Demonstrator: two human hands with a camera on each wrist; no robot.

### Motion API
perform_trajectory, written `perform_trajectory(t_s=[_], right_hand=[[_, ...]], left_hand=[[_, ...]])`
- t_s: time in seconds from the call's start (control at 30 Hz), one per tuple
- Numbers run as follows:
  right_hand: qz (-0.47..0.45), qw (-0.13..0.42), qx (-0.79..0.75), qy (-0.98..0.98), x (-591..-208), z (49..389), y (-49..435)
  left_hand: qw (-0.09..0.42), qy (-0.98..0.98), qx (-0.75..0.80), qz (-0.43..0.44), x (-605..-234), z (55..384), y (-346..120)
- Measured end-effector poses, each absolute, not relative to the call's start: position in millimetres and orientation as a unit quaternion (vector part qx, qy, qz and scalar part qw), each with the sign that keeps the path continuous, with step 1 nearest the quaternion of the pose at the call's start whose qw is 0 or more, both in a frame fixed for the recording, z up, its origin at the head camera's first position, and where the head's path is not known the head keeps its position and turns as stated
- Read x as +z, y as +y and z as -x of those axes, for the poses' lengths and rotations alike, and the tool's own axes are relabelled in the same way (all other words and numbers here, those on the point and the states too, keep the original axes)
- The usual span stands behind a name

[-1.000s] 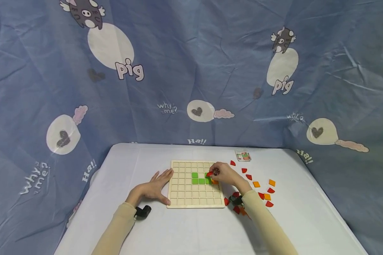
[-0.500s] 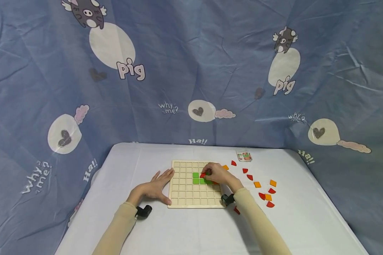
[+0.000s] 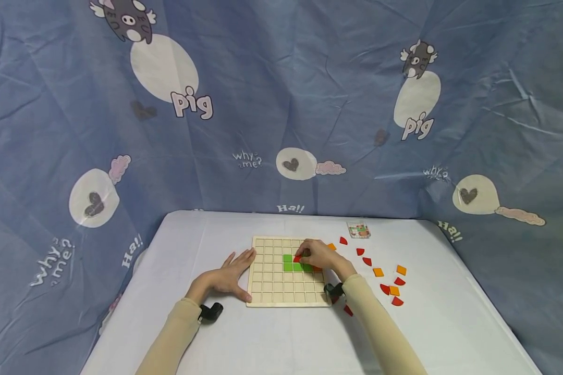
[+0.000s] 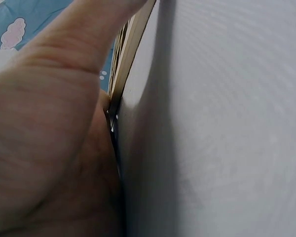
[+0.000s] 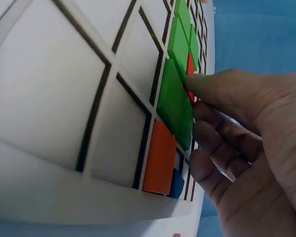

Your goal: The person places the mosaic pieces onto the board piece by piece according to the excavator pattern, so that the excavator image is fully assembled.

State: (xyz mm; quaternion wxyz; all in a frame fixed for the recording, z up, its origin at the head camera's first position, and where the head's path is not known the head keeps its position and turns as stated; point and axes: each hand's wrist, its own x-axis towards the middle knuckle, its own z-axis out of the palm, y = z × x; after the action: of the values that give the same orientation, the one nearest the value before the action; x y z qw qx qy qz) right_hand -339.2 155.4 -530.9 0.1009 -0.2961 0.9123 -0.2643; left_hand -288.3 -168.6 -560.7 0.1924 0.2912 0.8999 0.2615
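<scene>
Right hand (image 3: pixel 321 253) is my nearer one: it pinches the red piece (image 3: pixel 297 258) between thumb and fingertips, so the piece lies off its left side, over the gridded board (image 3: pixel 286 289). Key relation, as I judge it: piece versus its cell. I've got one green square (image 3: pixel 288 258) just left of it and the green row (image 3: pixel 297 267) along the near side, so any shift is small and squareness to the cell ridges counts most. Fingers cover too much; I can't tell its long axis or whether it's flat in the cell. Left hand (image 3: pixel 226 277) is spread, gripping nothing, at the board's left edge, well apart from the piece.
</scene>
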Motion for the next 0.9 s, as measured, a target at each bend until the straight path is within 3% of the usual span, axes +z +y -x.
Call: perform_trajectory(t_s=[0.4, 0.9], right_hand=[[0.213, 0.041, -0.333, 0.918, -525, 340, 188], [0.105, 0.056, -0.291, 0.949, -532, 329, 306]], left_hand=[[0.191, 0.905, 0.256, -0.281, -558, 284, -167], [0.185, 0.905, 0.252, -0.287, -558, 284, -168]])
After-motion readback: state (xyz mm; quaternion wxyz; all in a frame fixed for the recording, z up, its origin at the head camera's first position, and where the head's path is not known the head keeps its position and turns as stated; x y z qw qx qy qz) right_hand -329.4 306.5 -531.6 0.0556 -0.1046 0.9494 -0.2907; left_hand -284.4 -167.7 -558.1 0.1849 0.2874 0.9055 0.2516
